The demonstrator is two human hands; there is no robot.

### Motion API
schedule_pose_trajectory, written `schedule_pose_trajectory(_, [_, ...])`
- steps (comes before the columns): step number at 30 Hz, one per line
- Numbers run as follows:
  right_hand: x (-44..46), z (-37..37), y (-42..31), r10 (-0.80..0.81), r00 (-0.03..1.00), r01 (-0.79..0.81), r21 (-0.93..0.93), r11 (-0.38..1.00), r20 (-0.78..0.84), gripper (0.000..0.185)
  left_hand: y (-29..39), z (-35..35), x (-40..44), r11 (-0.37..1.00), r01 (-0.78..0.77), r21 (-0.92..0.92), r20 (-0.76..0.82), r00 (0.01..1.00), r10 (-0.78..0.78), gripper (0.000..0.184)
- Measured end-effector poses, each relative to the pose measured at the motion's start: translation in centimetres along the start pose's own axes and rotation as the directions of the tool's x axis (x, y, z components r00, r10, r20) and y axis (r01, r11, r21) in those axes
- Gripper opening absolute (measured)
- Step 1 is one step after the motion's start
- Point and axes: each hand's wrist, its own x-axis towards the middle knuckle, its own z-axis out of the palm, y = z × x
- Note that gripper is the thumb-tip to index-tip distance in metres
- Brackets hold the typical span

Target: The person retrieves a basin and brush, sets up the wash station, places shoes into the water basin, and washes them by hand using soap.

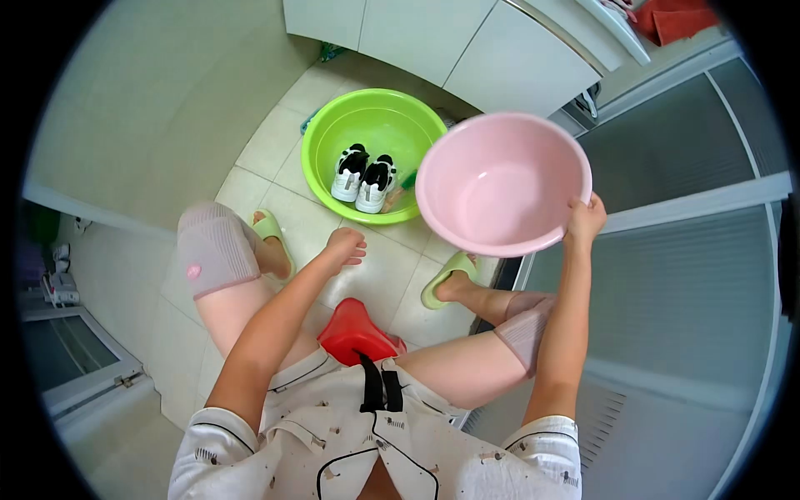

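A pink plastic basin (pixel 504 187) is raised above the floor at the right, its inside facing up with nothing in it. My right hand (pixel 587 218) grips its lower right rim. My left hand (pixel 346 247) hovers over the tiles with its fingers curled in, and no object shows in it. Just beyond that hand, a bright green basin (pixel 333 104) rests on the floor. Inside lies a pair of black and white sneakers (pixel 364 177), side by side. Next to them is a slim item with a green end (pixel 408 181), partly hidden by the pink basin.
I sit on a red plastic stool (pixel 357 332), wearing green slippers (pixel 450 279). White cabinets (pixel 517 58) hang behind the basins. A frosted glass partition (pixel 675 283) stands close on my right, a plain wall (pixel 167 108) on the left. A red cloth (pixel 673 21) lies at the top right.
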Motion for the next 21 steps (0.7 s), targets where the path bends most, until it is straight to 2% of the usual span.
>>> schedule_pose_trajectory(1, [0.6, -0.9, 1.5, 0.113, 0.994, -0.112, 0.072, 0.991, -0.004, 0.031, 0.0, -0.2, 0.0, 1.0, 0.002, 0.008, -0.006, 1.0, -0.002, 0.026])
schedule_pose_trajectory(4, [2.5, -2.8, 5.9, 0.285, 0.957, -0.275, 0.155, 0.949, -0.047, 0.027, 0.1, -1.0, 0.1, 1.0, -0.001, 0.011, -0.023, 1.0, 0.001, 0.025])
schedule_pose_trajectory(7, [3.4, -3.4, 10.6, 0.269, 0.957, -0.245, 0.198, 0.949, -0.104, 0.024, -0.5, -1.7, 0.1, 1.0, 0.002, 0.017, -0.035, 0.999, -0.001, 0.024])
schedule_pose_trajectory(10, [4.2, -3.0, 13.6, 0.282, 0.956, -0.273, 0.114, 0.955, -0.081, 0.03, -0.7, -2.5, -0.1, 0.999, 0.02, 0.034, -0.046, 0.999, -0.018, 0.024])
schedule_pose_trajectory(14, [5.7, -1.5, 17.9, 0.303, 0.951, -0.293, 0.124, 0.948, -0.067, 0.041, -1.5, -3.4, 0.0, 0.999, 0.031, 0.042, -0.057, 0.998, -0.029, 0.023])
schedule_pose_trajectory(17, [6.9, -0.6, 21.1, 0.252, 0.967, -0.247, 0.325, 0.913, 0.028, 0.036, -1.3, -3.6, -0.5, 0.999, 0.046, 0.022, -0.076, 0.996, -0.044, 0.022])
schedule_pose_trajectory(18, [7.0, -0.3, 21.2, 0.275, 0.962, -0.265, 0.278, 0.923, 0.007, 0.037, -1.2, -3.6, -0.5, 0.999, 0.04, 0.024, -0.07, 0.997, -0.039, 0.022])
schedule_pose_trajectory(21, [8.3, 0.0, 25.8, 0.305, 0.951, -0.279, 0.291, 0.915, -0.049, 0.047, -1.3, -4.0, -0.9, 1.0, 0.016, 0.025, -0.064, 0.998, -0.015, 0.022])
